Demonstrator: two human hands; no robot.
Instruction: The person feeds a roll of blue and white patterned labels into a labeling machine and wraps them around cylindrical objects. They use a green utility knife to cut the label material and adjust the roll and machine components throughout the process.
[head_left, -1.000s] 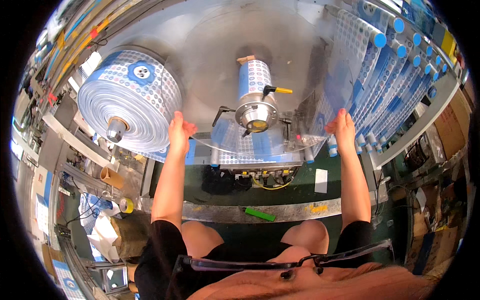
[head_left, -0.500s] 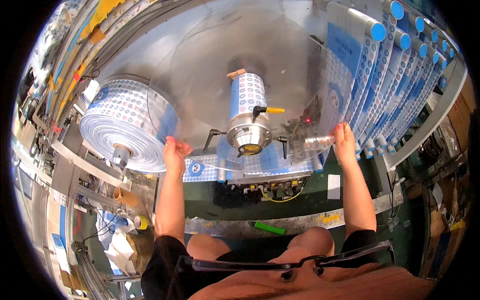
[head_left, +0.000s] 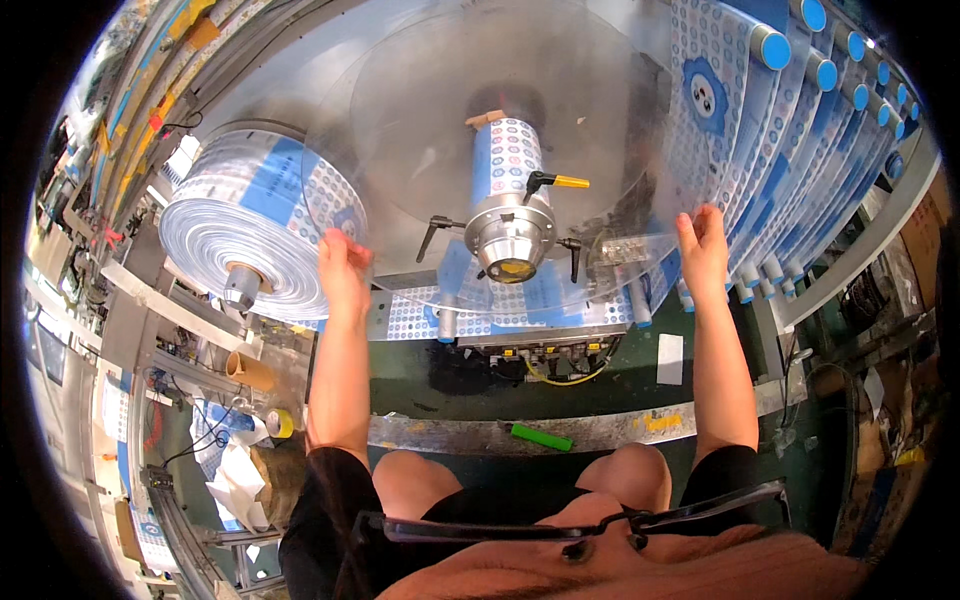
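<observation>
Clear plastic forms the large disc (head_left: 520,160) at the centre of the view, a round guard plate mounted on the machine's shaft. Nearest the camera are the person's knees and, just beyond them, a green marker-like object (head_left: 541,437) lying on a metal rail (head_left: 450,432). Both forearms rise from there to the disc's lower rim. The left hand (head_left: 343,268) closes its grip over the rim at lower left, fingers curled over the edge; the right hand (head_left: 703,245) holds the rim at lower right, fingers extended upward along it, and how tightly it pinches cannot be told. Between the hands sits the metal hub (head_left: 510,240) with a yellow-tipped lever (head_left: 556,182) and black clamp handles. Behind the hub stands a core wrapped in printed film (head_left: 508,158). To the left hangs a full roll of blue-and-white film (head_left: 250,235); to the far right, film runs over blue-capped rollers (head_left: 800,60).

Handling, as a judgement: the disc looks thin, stiff and light for its width, smooth and probably slippery, liable to flex or crack. Opposite points on the rim, as held here, suit it best.
</observation>
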